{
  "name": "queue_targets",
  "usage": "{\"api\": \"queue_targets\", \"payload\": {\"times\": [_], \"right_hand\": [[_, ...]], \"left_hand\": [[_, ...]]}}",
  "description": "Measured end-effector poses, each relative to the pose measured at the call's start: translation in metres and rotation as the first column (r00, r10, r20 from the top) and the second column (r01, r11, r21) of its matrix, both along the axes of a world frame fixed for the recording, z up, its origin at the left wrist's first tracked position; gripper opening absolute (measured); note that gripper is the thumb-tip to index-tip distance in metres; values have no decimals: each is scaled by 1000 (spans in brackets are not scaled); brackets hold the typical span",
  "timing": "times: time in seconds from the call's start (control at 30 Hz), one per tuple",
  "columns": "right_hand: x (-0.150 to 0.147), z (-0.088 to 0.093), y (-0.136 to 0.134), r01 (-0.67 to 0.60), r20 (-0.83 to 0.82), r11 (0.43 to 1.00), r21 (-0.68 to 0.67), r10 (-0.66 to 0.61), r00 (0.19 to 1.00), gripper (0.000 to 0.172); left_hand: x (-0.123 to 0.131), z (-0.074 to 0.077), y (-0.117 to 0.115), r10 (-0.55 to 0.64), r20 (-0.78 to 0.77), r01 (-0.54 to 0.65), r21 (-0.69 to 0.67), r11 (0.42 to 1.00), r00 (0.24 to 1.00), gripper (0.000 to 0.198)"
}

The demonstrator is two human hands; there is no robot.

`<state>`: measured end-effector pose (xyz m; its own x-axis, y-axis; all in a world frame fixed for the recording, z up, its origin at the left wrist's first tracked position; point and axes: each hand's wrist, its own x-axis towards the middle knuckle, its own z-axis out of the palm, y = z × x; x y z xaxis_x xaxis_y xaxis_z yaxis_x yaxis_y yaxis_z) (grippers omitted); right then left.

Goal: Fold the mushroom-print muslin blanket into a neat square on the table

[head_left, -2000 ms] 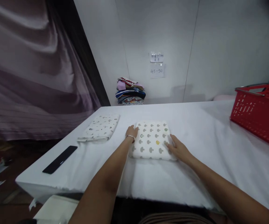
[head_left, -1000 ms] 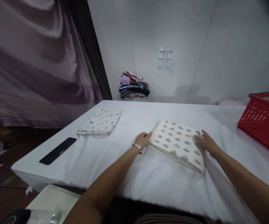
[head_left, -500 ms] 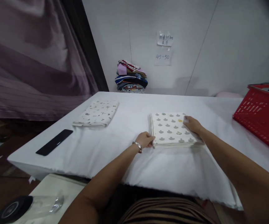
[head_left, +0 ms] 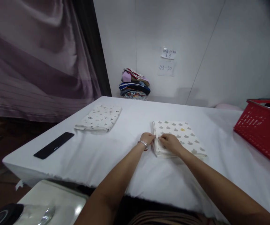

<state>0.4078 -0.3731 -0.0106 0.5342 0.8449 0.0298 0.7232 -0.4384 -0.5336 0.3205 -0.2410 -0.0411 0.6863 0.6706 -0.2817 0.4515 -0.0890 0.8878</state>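
Note:
A folded white cloth (head_left: 187,137) printed with grey duck-like shapes and a yellow one lies flat on the table. My left hand (head_left: 147,137), with a bracelet at the wrist, pinches the layered left edge of this cloth. Just beside it, my right hand (head_left: 170,142) is closed over the cloth's top near the same edge, its fingertips pinched together on the fabric. Part of the print is hidden under the right hand. Farther left lies a second folded white cloth (head_left: 101,117) with small scattered motifs, apart from both hands.
The table has a white cover (head_left: 116,153). A black phone-like slab (head_left: 54,145) lies at its left. On the right stands a red basket (head_left: 261,128). Folded fabrics (head_left: 135,84) are stacked by the wall. A light stool-like surface (head_left: 62,197) holds a clear, dark-lidded bottle (head_left: 35,214).
My right hand has moved left from the cloth's far right corner to its left edge, next to my left hand. The left hand stays at that edge. The view has tilted slightly.

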Motion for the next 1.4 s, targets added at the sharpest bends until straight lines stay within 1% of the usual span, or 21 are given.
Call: {"api": "queue_targets", "payload": {"times": [0.13,0.23,0.33,0.43,0.57,0.67,0.77,0.8,0.87,0.93,0.97,1.03,1.1,1.27,1.4], "right_hand": [[-11,3,16,99,111,986,-131,-85,990,27],[-16,4,20,139,141,975,-171,-115,983,23],[-14,3,19,134,102,980,-149,-119,988,18],[-8,-1,18,114,-20,989,-93,-116,993,15],[-4,-7,18,136,-145,990,-29,-139,980,14],[-6,-9,19,145,-159,989,18,-141,977,13],[-9,-7,20,161,-119,987,4,-160,980,12],[-10,-7,20,167,-117,986,-2,-166,979,12],[-9,-8,20,174,-150,985,9,-171,974,11],[-7,-11,19,197,-236,980,36,-184,954,10],[-6,-13,18,213,-295,976,49,-190,937,10],[-4,-18,17,239,-398,968,71,-192,897,9],[-3,-20,16,258,-452,962,94,-190,872,8],[-5,-18,15,296,-518,947,128,-191,834,7],[-5,-19,15,294,-504,948,124,-195,841,8]], "left_hand": [[1,-16,5,-20,65,22,-31,999,998,22],[-1,-24,8,-47,101,54,-65,996,994,16],[-2,-25,7,-56,138,69,-92,993,989,10],[-3,-23,4,-39,173,59,-110,992,984,4],[-3,-22,2,-31,201,50,-88,995,979,7],[-2,-23,2,-35,199,52,-81,995,979,9],[-2,-24,1,-47,191,61,-71,996,980,6],[-3,-24,1,-40,207,51,-47,998,978,5],[-3,-23,0,-21,265,8,52,999,964,2],[-4,-23,0,-32,315,-26,175,984,948,4],[-5,-22,-1,-54,320,-20,224,974,946,6],[-6,-21,-1,-94,284,14,273,962,954,6],[-6,-20,-2,-112,231,38,301,953,966,6],[-7,-14,-3,-120,98,77,365,928,988,12],[-8,-10,-5,-80,-10,77,417,906,997,19]]}}
